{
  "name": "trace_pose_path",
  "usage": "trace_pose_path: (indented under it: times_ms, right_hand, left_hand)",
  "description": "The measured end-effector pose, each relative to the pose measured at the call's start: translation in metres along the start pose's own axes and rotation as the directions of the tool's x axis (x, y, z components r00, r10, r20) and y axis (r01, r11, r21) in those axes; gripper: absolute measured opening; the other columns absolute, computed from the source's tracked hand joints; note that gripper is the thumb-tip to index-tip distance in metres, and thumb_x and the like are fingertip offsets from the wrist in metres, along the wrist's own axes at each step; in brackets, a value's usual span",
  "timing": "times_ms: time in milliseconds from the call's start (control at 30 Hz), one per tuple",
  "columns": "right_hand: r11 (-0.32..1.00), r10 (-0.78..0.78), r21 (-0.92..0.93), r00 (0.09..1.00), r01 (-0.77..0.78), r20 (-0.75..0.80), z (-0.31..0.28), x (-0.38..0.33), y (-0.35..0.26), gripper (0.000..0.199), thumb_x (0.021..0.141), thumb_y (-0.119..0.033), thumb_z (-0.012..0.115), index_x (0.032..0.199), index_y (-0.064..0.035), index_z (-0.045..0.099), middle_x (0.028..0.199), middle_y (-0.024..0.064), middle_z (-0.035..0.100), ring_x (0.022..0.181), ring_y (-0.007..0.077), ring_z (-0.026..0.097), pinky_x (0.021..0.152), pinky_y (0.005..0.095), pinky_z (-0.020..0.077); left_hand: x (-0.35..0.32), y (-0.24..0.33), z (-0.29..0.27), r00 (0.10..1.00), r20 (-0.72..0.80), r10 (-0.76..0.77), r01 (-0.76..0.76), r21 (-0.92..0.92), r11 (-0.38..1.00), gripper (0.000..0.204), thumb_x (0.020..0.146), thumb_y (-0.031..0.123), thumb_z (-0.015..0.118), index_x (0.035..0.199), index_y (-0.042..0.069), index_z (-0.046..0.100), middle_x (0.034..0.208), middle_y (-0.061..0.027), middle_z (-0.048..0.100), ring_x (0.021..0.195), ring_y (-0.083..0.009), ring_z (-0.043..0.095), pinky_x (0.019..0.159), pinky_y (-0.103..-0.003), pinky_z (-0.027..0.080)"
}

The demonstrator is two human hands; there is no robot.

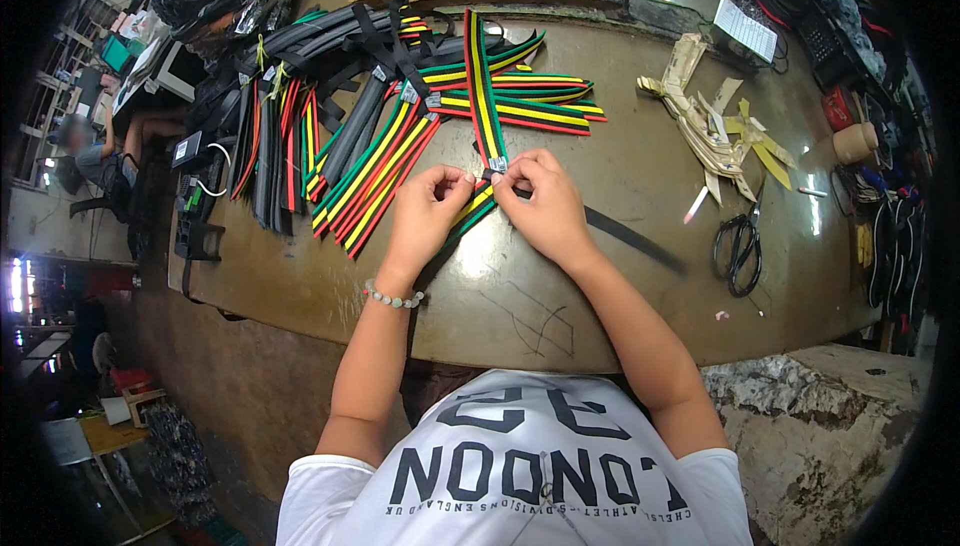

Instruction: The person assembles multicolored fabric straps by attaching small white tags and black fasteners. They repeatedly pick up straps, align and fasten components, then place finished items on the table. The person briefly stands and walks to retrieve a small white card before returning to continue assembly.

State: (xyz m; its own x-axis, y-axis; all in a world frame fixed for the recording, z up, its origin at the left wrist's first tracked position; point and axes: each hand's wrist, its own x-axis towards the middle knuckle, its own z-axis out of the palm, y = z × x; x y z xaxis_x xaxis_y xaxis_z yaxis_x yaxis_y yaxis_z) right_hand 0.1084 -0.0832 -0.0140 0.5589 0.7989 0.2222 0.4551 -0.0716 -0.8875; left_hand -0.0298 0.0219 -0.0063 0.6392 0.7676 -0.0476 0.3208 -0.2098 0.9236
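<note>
Both my hands meet over a folded striped strap (480, 76) of red, yellow, green and black webbing, which runs away from me on the table. Its other part angles back beneath my hands toward the near left. A small white tag (497, 163) shows at the fold. My left hand (432, 208) is closed in a pinch at the fold's left side, on what looks like a narrow black strap. From the right side, my right hand (548, 204) pinches the same black strap (632, 242), whose loose tail trails out to the right. The fingertips hide the exact grip.
Bundles of striped straps (385, 181) and black straps (268, 161) lie left and beyond. To the right are black-handled scissors (740, 251), pale strips (690, 101) and a white marker-like stick (696, 206). A seated person (110, 151) is at far left, beyond the table edge.
</note>
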Motion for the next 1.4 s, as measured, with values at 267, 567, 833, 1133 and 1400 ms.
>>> trace_pose_path:
  times_ms: [267,567,833,1133,1400]
  right_hand:
    - [0.916,-0.209,-0.344,0.978,0.204,0.023,0.001,-0.003,-0.010,0.020,0.082,-0.022,0.067,0.076,-0.0033,0.062,0.091,0.0109,0.059,0.078,0.0302,0.061,0.070,0.0375,0.0497]
    - [0.750,0.302,0.588,0.948,-0.303,0.103,-0.009,0.017,0.023,0.026,0.097,-0.024,0.054,0.098,0.0027,0.054,0.090,0.0108,0.065,0.078,0.0136,0.064,0.073,0.0263,0.0519]
    - [0.775,0.249,0.570,0.961,-0.272,0.119,-0.009,0.019,0.026,0.027,0.097,-0.024,0.054,0.097,0.0033,0.054,0.090,0.0108,0.065,0.080,0.0141,0.065,0.076,0.0248,0.0523]
    - [0.832,0.193,0.504,0.972,-0.233,0.132,-0.012,0.015,0.027,0.025,0.097,-0.023,0.054,0.095,0.0019,0.054,0.092,0.0101,0.065,0.085,0.0129,0.064,0.079,0.0245,0.0514]
    - [0.795,0.202,0.562,0.973,-0.230,0.112,-0.008,0.017,0.035,0.025,0.097,-0.023,0.054,0.095,0.0019,0.053,0.093,0.0121,0.064,0.086,0.0154,0.065,0.079,0.0265,0.0522]
  left_hand:
    - [0.000,-0.004,0.003,0.999,-0.045,0.026,-0.030,-0.087,0.996,0.018,0.091,0.016,0.064,0.091,-0.002,0.065,0.076,-0.0006,0.064,0.068,-0.0050,0.057,0.063,-0.021,0.046]
    - [-0.076,0.026,0.032,0.909,0.127,0.398,-0.414,0.396,0.819,0.043,0.095,0.011,0.044,0.130,-0.014,0.037,0.133,-0.0314,0.042,0.126,-0.0454,0.040,0.108,-0.049,0.030]
    - [-0.143,0.033,0.094,0.546,0.671,0.502,-0.800,0.239,0.550,0.039,0.094,0.034,0.047,0.121,0.007,0.054,0.149,-0.0235,0.030,0.140,-0.0361,0.024,0.115,-0.049,0.017]
    - [-0.150,0.017,0.035,0.963,0.133,0.233,-0.237,0.827,0.509,0.064,0.093,0.045,0.046,0.147,0.016,0.031,0.153,-0.0253,0.017,0.143,-0.0393,0.013,0.113,-0.057,0.007]
    - [-0.126,0.013,0.058,0.914,0.271,0.300,-0.400,0.723,0.564,0.073,0.092,0.050,0.046,0.146,0.003,0.030,0.150,-0.0321,0.018,0.141,-0.0452,0.014,0.114,-0.055,0.009]
